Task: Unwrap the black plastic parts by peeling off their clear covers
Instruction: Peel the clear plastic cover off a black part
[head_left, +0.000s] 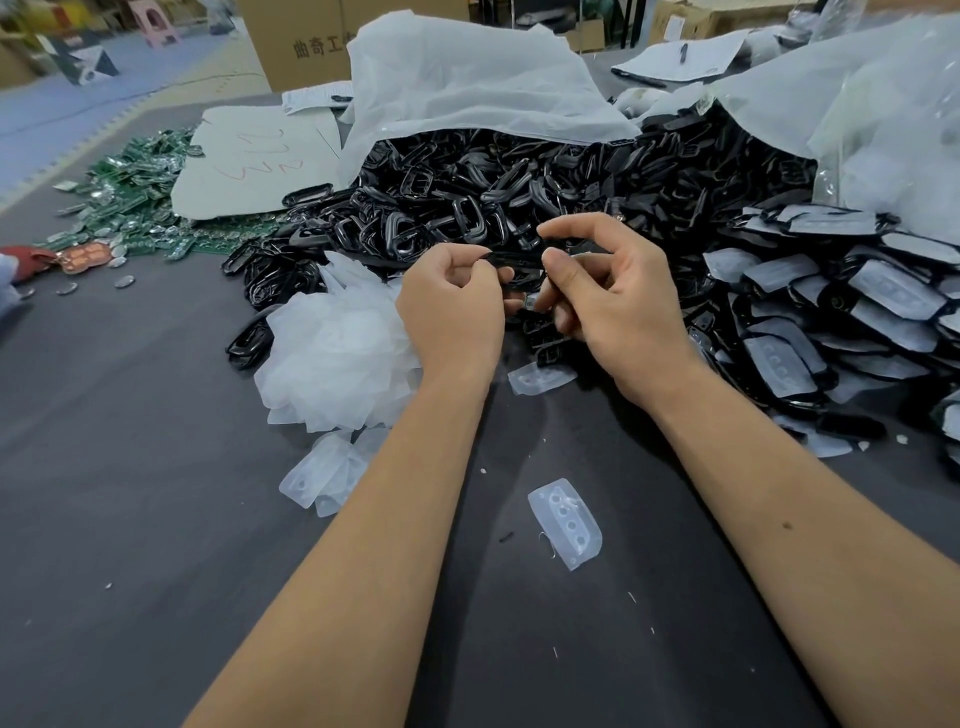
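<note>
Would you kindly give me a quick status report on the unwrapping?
Left hand and right hand both pinch one black part. Peeled clear covers heaped at left. Nothing blocking.

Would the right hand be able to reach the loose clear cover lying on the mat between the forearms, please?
Probably yes, once freed. The clear cover lies alone on bare mat near the right forearm, nothing over it. But the right hand and left hand both have a grip on a black part.

Glossy black plastic parts (467, 208); I note frosted, translucent peeled covers (337, 353) on matt dark cloth table (130, 493).
</note>
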